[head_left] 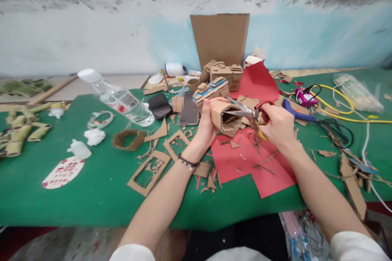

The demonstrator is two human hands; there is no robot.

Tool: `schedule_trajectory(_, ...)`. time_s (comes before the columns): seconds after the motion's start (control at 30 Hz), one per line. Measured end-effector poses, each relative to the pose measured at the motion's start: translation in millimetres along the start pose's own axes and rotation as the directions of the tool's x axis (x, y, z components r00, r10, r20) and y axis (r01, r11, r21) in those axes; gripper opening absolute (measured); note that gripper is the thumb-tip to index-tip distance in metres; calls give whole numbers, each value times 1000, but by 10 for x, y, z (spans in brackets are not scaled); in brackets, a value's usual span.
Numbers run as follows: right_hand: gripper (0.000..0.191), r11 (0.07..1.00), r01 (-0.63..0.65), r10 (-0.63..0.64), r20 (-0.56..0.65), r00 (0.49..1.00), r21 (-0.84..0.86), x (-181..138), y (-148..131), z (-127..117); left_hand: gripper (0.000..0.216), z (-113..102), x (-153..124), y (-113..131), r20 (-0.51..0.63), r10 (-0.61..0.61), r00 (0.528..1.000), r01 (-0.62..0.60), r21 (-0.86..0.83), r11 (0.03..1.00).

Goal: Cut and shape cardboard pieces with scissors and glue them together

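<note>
My left hand (208, 124) is wrapped round a hollow cardboard tube (217, 115) with many flat sides, its open end turned toward the right. In my right hand (277, 126) is a pair of scissors (245, 109) with red handles. The blades are spread, and one reaches into the mouth of the tube near its upper rim. Both hands are above the red paper (235, 159), on which thin twigs and cardboard scraps lie. Just behind the tube sits a small cardboard model with blue parts (211, 89).
A water bottle (122, 102) stands left of a black phone-like object (160, 106). Cut cardboard frames (149, 173) and a cardboard ring (128, 140) lie on the green tabletop (101, 200). At the right are a blue glue gun (297, 111), yellow cable (346, 114) and bagged sticks (358, 91).
</note>
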State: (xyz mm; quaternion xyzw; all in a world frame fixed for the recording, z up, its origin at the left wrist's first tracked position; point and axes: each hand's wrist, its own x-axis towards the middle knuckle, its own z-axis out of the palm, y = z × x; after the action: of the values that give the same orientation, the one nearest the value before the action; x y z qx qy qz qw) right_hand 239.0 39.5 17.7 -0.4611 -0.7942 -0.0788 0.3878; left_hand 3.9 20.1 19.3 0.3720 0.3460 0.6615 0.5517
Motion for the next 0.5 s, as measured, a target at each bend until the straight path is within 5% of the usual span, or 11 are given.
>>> schedule_trajectory(0.5, 16, 997, 1, -1, 5, 1000, -81, -24, 38, 26, 68, -25, 22, 9, 19, -96, 995, 97, -17, 995)
